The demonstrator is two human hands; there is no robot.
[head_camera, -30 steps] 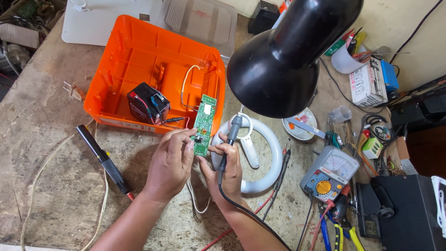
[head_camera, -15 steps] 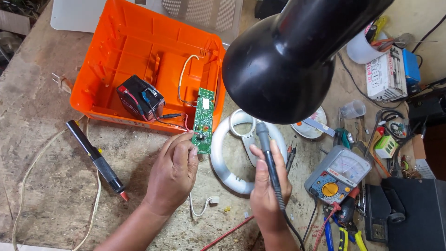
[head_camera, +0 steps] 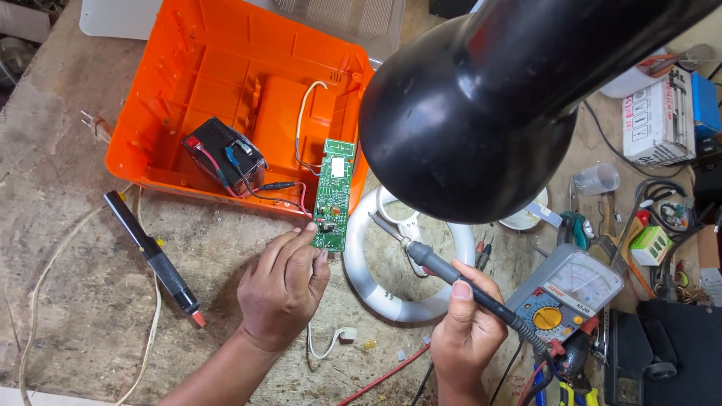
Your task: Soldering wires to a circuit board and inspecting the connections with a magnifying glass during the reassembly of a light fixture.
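Note:
My left hand (head_camera: 284,288) pinches the lower end of a narrow green circuit board (head_camera: 334,193) that leans on the rim of an orange plastic case (head_camera: 188,90). My right hand (head_camera: 466,334) grips a black soldering iron (head_camera: 444,272) like a pen, its tip pointing up-left over a white ring-shaped lamp tube (head_camera: 402,293), a short way right of the board. A small black battery (head_camera: 223,156) with red and black wires lies inside the case.
A large black desk-lamp shade (head_camera: 489,113) hangs over the centre right. A black probe pen (head_camera: 154,256) lies at the left. An analog multimeter (head_camera: 568,297), pliers, boxes and cables crowd the right side. A white connector (head_camera: 331,342) lies between my hands.
My right hand has pulled the soldering iron away from the board, down and to the right. My left hand keeps its hold on the board. The camera has moved closer.

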